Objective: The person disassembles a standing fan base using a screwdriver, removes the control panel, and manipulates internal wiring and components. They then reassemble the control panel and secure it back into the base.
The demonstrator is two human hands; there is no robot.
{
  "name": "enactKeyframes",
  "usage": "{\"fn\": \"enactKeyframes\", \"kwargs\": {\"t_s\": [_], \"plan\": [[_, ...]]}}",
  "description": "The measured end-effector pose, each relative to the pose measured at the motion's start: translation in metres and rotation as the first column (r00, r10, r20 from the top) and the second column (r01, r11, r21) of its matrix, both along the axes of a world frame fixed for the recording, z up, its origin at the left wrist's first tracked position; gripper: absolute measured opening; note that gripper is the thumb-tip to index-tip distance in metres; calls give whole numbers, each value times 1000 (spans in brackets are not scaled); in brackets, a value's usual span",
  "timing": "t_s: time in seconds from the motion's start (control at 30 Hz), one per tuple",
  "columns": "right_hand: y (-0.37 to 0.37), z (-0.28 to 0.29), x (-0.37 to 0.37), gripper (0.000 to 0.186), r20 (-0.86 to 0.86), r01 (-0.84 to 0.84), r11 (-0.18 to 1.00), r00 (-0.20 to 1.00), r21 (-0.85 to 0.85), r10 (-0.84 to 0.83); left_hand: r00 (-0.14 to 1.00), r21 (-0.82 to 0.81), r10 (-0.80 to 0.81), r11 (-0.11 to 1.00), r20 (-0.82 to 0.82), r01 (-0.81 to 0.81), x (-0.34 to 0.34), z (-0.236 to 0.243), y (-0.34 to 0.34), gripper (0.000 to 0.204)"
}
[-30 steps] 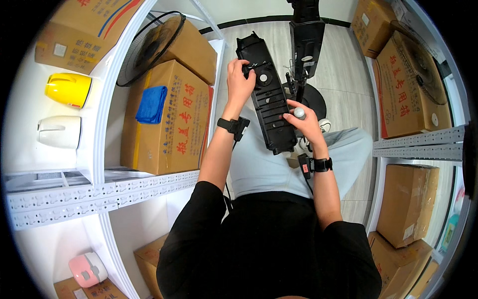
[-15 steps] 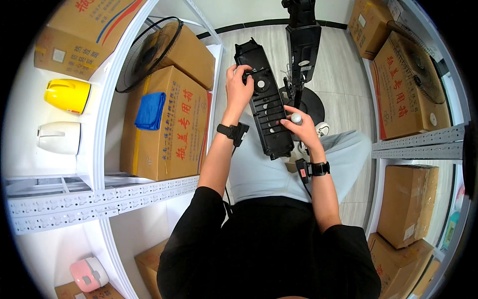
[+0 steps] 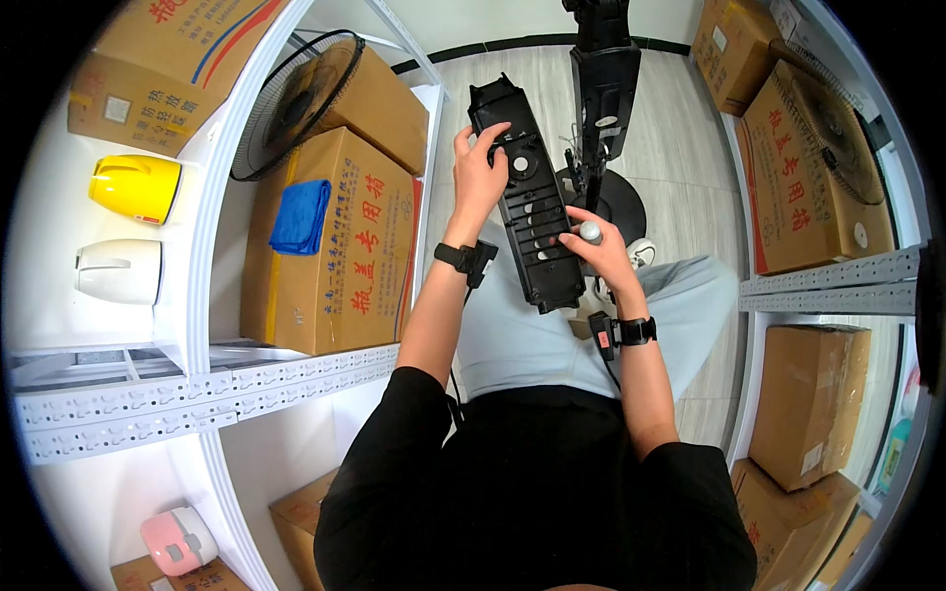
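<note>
A long black plastic panel [image 3: 537,212], with ribs, slots and a round hole, is held tilted above my lap. My left hand [image 3: 481,182] is at its upper left edge; the index finger and thumb are apart over the panel's face, and the other fingers are partly hidden. At the lower right edge my right hand [image 3: 603,248] is closed, thumb and fingertips against the panel. Between its thumb and fingers stands a rounded grey handle end [image 3: 590,232]; the rest of that tool is hidden. Each wrist wears a black strap with a small box.
Behind the panel stands a black pole stand [image 3: 599,98] on a round base [image 3: 616,202]. Left shelves hold a carton [image 3: 330,266] with a blue cloth [image 3: 299,217], a fan grille [image 3: 296,103], a yellow kettle [image 3: 136,189] and a white kettle [image 3: 118,271]. Cartons [image 3: 803,404] fill the right shelves.
My left index finger has straightened and moved away from the thumb over the panel. The right hand keeps its hold. The whole view has shifted slightly.
</note>
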State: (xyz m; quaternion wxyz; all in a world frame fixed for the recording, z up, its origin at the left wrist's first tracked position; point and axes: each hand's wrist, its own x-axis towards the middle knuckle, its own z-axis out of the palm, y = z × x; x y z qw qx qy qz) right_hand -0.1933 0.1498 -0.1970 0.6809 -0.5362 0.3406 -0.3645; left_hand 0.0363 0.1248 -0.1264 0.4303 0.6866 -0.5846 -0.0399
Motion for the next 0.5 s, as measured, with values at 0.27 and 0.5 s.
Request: {"fn": "enactKeyframes", "kwargs": {"t_s": [0.27, 0.5], "plan": [[1, 7, -1, 51, -39, -20, 1000, 999, 18, 20, 998, 53, 44, 998, -35, -42, 3, -6, -1, 31], [3, 14, -3, 48, -40, 8, 1000, 999, 30, -7, 1000, -10, 24, 1000, -20, -24, 2, -7, -1, 25]]}}
